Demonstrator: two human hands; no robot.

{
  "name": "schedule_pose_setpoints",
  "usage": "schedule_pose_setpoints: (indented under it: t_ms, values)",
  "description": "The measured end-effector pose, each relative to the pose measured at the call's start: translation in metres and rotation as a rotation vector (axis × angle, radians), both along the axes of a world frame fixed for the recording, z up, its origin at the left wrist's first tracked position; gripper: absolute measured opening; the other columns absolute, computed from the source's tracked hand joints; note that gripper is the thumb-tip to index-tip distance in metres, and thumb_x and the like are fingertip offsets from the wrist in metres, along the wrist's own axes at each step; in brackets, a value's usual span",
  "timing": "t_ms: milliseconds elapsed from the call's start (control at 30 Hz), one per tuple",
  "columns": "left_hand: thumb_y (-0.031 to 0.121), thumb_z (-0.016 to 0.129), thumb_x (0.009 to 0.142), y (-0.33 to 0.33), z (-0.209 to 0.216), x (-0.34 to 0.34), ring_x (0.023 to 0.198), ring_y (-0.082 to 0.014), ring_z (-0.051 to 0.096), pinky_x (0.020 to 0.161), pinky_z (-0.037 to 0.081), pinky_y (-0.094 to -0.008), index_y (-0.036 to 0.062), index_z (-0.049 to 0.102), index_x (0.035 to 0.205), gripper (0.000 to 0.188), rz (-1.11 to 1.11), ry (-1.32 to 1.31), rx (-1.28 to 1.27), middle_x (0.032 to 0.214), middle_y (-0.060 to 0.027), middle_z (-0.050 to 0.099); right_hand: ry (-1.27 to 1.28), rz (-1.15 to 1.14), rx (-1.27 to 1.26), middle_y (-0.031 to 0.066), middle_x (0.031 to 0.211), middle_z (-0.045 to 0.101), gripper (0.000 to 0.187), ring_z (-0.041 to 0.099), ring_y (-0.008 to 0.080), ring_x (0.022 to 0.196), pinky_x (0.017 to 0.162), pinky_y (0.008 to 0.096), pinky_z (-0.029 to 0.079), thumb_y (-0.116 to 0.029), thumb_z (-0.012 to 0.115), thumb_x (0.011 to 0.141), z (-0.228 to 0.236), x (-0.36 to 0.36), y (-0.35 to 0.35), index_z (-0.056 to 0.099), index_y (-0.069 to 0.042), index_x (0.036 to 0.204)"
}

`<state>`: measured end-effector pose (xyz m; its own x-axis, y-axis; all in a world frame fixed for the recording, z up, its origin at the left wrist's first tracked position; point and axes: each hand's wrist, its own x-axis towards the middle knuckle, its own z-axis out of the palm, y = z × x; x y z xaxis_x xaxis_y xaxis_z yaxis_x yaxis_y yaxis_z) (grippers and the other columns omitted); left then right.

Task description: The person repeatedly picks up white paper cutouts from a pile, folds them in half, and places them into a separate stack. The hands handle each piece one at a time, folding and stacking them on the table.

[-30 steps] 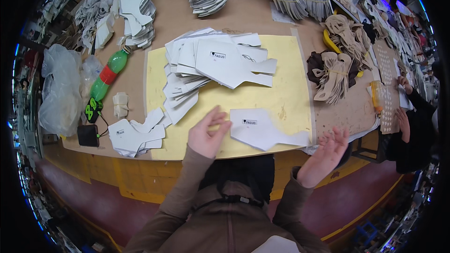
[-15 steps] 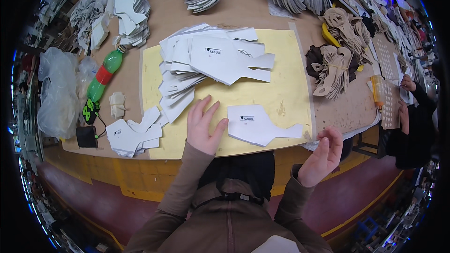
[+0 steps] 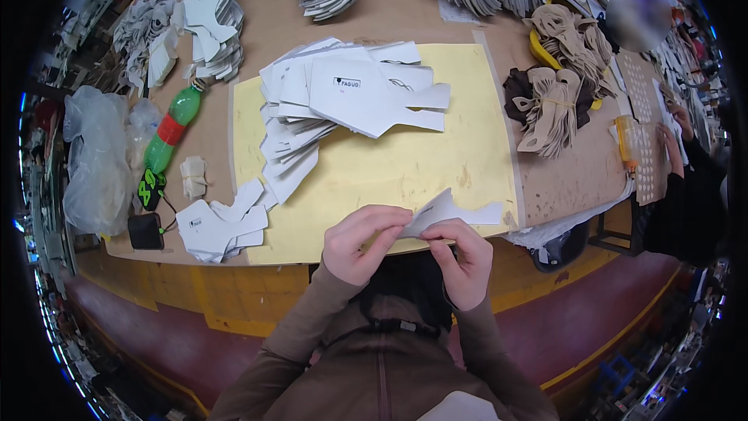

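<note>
Both hands meet at the near edge of the yellow sheet (image 3: pixel 374 179), pinching one white cut piece (image 3: pixel 440 207) with a small dark print. Fingers of my left hand (image 3: pixel 366 242) grip its left end. My right hand (image 3: pixel 463 259) holds its near edge between thumb and fingers. The piece is lifted and bent, and its narrow notched tail points right above the sheet. Beyond my hands lies a fanned heap of similar white pieces (image 3: pixel 354 97). A smaller stack of white pieces (image 3: pixel 214 230) rests to the left of my left hand.
A green bottle with a red label (image 3: pixel 169 129), a clear plastic bag (image 3: pixel 95 160) and a black phone-like object (image 3: pixel 146 231) stand at the left. Bundles of beige pieces (image 3: pixel 555 113) and a yellow-orange bottle (image 3: pixel 626 144) lie right. A co-worker's hands (image 3: pixel 674 140) are at far right.
The white piece lay flat between my hands; now it is raised and bent. My right hand came in from the right to grip it, and my left hand moved down and right.
</note>
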<state>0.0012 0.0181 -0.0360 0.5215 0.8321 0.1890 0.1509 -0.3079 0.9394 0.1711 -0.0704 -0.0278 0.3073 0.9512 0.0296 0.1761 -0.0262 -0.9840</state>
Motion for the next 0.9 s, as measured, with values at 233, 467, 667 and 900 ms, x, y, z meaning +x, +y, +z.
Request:
schedule_pose_setpoints:
  t_ms: [233, 467, 667, 900]
  values:
    - [-0.005, 0.072, 0.086, -0.004, 0.01, 0.003, 0.096, -0.024, 0.072, 0.083, 0.058, -0.0324, -0.001, 0.075, 0.103, 0.018, -0.089, -0.025, 0.037, 0.106, -0.0148, 0.074, 0.031, 0.042, -0.01, 0.0099, 0.088, 0.067, 0.005, 0.062, 0.0163, 0.083, 0.077, 0.0274, 0.048, 0.001, 0.067, 0.091, 0.011, -0.001, 0.005, 0.066, 0.005, 0.093]
    - [-0.002, 0.073, 0.084, -0.003, 0.012, 0.001, 0.091, -0.0254, 0.074, 0.078, 0.059, -0.0321, -0.0011, 0.074, 0.1, 0.016, -0.092, 0.029, 0.127, 0.103, -0.0146, 0.074, 0.069, 0.027, -0.026, 0.0108, 0.087, 0.066, 0.003, 0.063, 0.0184, 0.08, 0.075, 0.0279, 0.049, 0.001, 0.064, 0.093, 0.003, -0.007, 0.002, 0.065, 0.005, 0.092]
    - [0.006, 0.069, 0.087, -0.001, 0.015, -0.009, 0.08, -0.0264, 0.072, 0.07, 0.059, -0.0344, 0.0001, 0.07, 0.099, 0.014, -0.127, 0.201, 0.362, 0.103, -0.0122, 0.073, -0.182, 0.026, 0.033, 0.0165, 0.085, 0.063, 0.002, 0.063, 0.0294, 0.077, 0.072, 0.0336, 0.05, 0.002, 0.064, 0.091, -0.002, -0.016, 0.007, 0.063, 0.004, 0.091]
    - [0.02, 0.07, 0.079, 0.0, 0.026, -0.009, 0.07, -0.0328, 0.069, 0.061, 0.056, -0.0421, 0.0033, 0.066, 0.081, 0.017, -0.173, 0.579, 0.385, 0.081, -0.0128, 0.065, -0.324, 0.07, 0.099, 0.0128, 0.08, 0.059, 0.006, 0.055, 0.0233, 0.073, 0.07, 0.0339, 0.046, 0.0, 0.057, 0.093, -0.018, -0.029, 0.009, 0.058, 0.004, 0.09]
